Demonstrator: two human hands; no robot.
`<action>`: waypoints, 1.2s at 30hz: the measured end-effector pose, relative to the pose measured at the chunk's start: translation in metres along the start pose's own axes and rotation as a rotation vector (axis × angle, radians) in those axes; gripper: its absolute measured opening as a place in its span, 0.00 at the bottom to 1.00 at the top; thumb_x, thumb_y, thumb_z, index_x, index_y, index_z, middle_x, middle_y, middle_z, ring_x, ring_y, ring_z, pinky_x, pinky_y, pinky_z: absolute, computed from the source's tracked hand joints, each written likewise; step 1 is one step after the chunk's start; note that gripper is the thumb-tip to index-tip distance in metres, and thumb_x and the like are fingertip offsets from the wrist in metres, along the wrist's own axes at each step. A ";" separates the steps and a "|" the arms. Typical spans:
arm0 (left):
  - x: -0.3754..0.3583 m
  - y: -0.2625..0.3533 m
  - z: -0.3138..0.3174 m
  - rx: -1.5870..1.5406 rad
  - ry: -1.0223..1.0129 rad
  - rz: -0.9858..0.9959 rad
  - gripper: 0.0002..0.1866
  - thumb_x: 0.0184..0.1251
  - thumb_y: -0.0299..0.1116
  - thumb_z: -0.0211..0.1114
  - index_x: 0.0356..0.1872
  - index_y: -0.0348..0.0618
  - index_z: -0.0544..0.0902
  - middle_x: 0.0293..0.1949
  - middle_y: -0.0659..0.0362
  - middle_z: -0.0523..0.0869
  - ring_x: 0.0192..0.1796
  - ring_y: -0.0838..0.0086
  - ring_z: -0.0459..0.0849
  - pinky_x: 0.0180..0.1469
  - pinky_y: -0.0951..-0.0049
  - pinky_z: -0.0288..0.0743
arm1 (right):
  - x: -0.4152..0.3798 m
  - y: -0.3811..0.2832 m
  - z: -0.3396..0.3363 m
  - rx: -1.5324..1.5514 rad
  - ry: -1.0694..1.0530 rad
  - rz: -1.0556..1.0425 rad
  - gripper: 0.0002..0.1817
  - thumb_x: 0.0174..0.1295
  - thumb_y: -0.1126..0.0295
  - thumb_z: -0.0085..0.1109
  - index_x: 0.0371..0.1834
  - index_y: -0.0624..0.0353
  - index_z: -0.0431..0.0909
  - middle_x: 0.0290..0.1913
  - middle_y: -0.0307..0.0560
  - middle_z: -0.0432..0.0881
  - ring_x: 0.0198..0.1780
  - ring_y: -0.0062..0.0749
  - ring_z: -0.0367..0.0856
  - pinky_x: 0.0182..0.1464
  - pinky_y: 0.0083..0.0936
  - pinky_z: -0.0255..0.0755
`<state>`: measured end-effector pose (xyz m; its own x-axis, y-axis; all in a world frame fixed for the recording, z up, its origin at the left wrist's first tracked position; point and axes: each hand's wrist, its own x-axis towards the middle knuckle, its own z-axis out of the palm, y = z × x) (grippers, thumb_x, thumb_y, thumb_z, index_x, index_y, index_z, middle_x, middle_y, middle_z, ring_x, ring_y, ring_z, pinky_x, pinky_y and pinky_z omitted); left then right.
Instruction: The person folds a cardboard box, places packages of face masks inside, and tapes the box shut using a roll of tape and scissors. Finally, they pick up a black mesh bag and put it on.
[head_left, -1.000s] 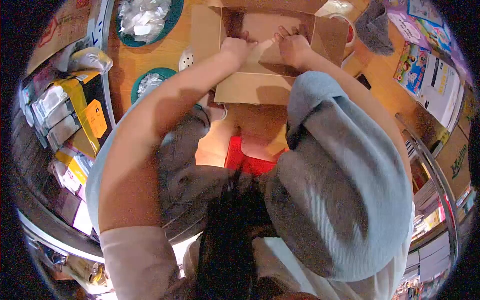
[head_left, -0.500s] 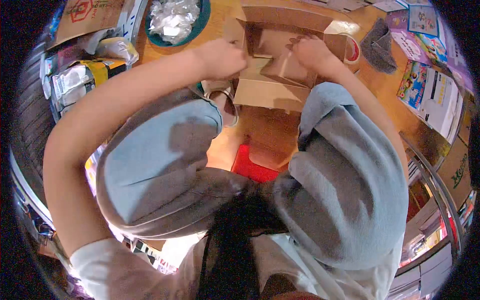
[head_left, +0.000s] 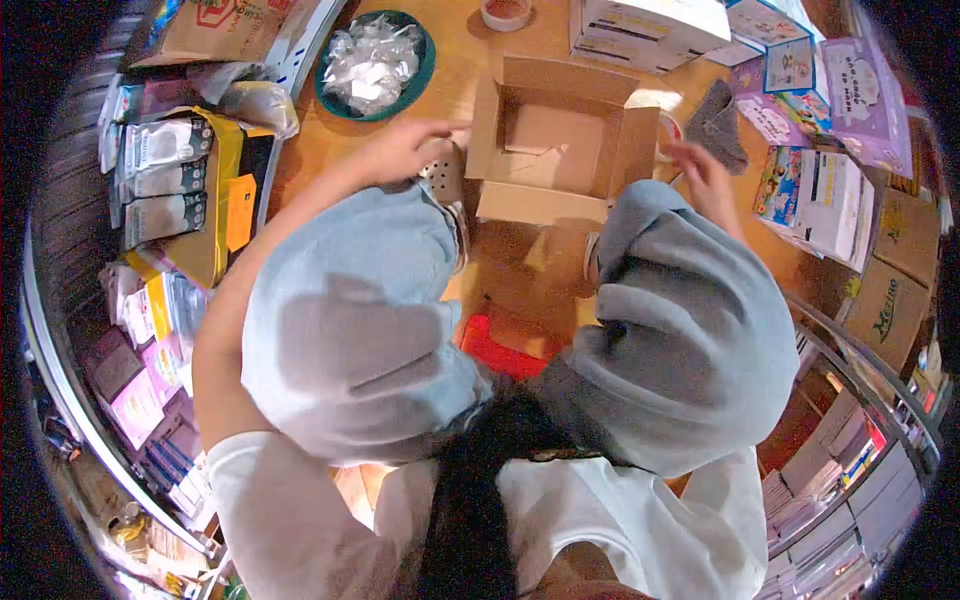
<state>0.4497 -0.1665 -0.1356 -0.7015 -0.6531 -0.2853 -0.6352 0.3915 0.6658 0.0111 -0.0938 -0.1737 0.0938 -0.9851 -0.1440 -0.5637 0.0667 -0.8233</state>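
Observation:
An open cardboard box (head_left: 552, 150) stands on the wooden floor beyond my knees, its flaps spread outward and its bottom bare. My left hand (head_left: 412, 150) is at the box's left side, fingers apart, with the fingertips right at the left flap's edge. On the other side, my right hand (head_left: 707, 178) is away from the right flap. Its fingers are loosely stretched toward a roll of tape (head_left: 671, 130), which the flap partly hides. A grey cloth (head_left: 718, 128) lies just beyond the tape.
A green tub (head_left: 420, 85) of crumpled clear plastic is at the back left. White boxes (head_left: 650, 30) and a small white bowl (head_left: 507, 12) stand at the back. Colourful boxes (head_left: 815, 200) line the right, packets (head_left: 165, 180) the left. Something red (head_left: 495, 345) lies between my legs.
My right hand has left the box's inside and moved right, toward the tape. My left hand has shifted down and left, its fingers now spread. The brown flap inside no longer covers the bottom.

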 end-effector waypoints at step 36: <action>-0.280 -0.151 -0.091 -0.190 1.440 -0.557 0.12 0.62 0.28 0.53 0.44 0.41 0.80 0.38 0.54 0.84 0.41 0.71 0.82 0.46 0.75 0.73 | 0.060 -0.313 -0.035 -0.613 -0.191 -0.244 0.13 0.64 0.66 0.48 0.37 0.69 0.73 0.28 0.51 0.76 0.32 0.30 0.74 0.38 0.26 0.67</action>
<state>0.7717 -0.1016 -0.0933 0.5625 -0.7754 0.2870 -0.5734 -0.1157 0.8111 0.1639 -0.1789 0.0946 0.3881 -0.9118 -0.1345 -0.8657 -0.3105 -0.3927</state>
